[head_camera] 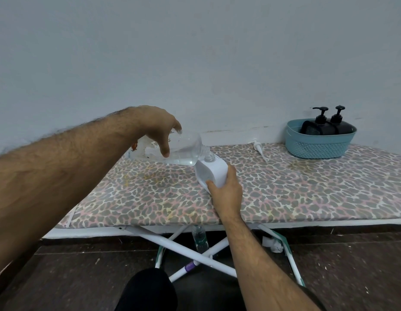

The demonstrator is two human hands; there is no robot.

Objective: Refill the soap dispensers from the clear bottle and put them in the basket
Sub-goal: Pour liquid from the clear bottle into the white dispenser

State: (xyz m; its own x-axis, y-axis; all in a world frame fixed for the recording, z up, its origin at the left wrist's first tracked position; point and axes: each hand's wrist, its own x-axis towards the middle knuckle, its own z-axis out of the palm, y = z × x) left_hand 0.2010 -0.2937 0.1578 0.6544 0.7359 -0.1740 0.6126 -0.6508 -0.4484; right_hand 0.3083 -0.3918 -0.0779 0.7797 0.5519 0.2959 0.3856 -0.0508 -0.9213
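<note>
A leopard-print ironing board [307, 198] stands against a pale wall [195, 52], its white legs [183, 245] crossed.

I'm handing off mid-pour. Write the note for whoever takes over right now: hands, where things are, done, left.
Left hand: grips the clear bottle, tipped with its neck at the white dispenser's open mouth; liquid remains in the bottle.
Right hand: holds the white dispenser steady on the ironing board.
White pump head: lies loose on the board, left of the basket.
Blue basket: at the board's far right, with two black dispensers inside.
Done: two dispensers are in the basket.
Left: finish pouring, set the bottle down, refit the pump, put the white dispenser in the basket.
</note>
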